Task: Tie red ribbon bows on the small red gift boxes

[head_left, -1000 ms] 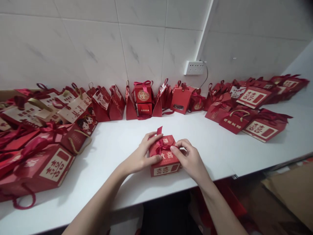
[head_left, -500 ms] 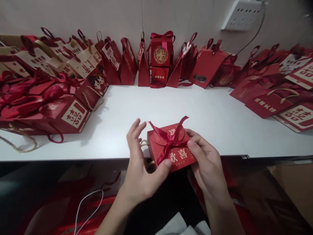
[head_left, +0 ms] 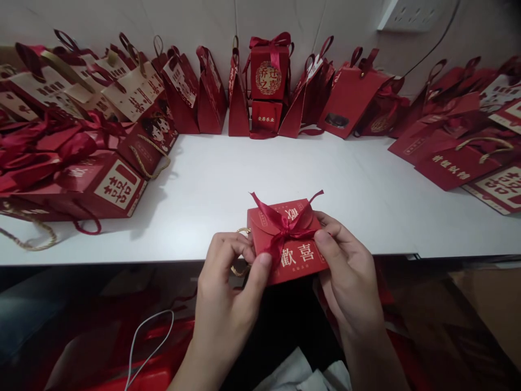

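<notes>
We held the red box [head_left: 296, 251] in both hands at the table's front edge, its near part reaching out past that edge; we could not tell whether its underside touched the table [head_left: 260, 174]. Our left hand [head_left: 232, 279] was narrow, holding the box by its left side, the thumb on top and the fingers curled beside the gold cord [head_left: 240, 271]. Whether those fingers touched the cord we could not tell. Our right hand [head_left: 348, 266] gripped the right side, thumb on top by the end of the ribbon [head_left: 286, 225], fingers partly hidden behind the box. The ribbon lay tied across the lid, with two tails pointing up and away from us.

To our left, gift boxes [head_left: 89, 176] with ribbons sat crowded before pale bags [head_left: 132, 98]. Against the wall [head_left: 280, 16] we had tall red bags [head_left: 181, 92] and, between others like them, a small box [head_left: 265, 76] stacked on another [head_left: 265, 117]. More red bags [head_left: 451, 163] leaned together at our right, below the socket [head_left: 411, 15]. Under the table, a white cable [head_left: 134, 342] looped near something red, too dim to name.
</notes>
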The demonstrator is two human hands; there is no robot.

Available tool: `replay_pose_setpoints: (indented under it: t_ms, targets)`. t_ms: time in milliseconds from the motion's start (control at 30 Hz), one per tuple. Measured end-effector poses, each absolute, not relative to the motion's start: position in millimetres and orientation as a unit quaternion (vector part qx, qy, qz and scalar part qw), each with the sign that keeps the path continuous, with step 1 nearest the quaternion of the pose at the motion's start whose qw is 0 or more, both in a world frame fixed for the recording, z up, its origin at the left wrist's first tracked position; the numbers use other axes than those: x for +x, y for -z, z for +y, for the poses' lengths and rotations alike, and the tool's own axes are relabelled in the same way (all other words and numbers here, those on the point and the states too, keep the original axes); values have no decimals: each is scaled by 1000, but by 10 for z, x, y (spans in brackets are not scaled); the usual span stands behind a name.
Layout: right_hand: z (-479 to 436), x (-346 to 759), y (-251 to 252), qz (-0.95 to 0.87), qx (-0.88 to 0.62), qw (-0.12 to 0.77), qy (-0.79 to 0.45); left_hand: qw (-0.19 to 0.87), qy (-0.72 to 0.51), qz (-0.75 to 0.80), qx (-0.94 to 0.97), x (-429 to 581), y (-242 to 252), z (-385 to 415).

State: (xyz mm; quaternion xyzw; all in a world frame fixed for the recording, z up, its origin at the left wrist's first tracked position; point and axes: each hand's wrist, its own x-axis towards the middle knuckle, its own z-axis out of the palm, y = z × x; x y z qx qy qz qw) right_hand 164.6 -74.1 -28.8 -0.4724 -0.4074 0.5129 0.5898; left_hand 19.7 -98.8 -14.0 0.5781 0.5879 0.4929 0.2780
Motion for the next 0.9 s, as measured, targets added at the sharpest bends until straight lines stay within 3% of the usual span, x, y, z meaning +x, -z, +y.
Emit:
replay_pose_setpoints:
  t_ms: [200,533,767,900]
  targets:
    - [-725,1685,279,-386,-467,583,-541,327,-482,595,554,192,82,-987]
    - [-581,1789,231,-256,-435,557,-660,521,-528,498,450,82,242,-846]
    - [-517,1829,256,-247,-434,533,-683,507,-527,507,456,70,248,-804]
    - [-559,1892,294,-345,-443,564,-605,461,-521,520,496,52,207,-737]
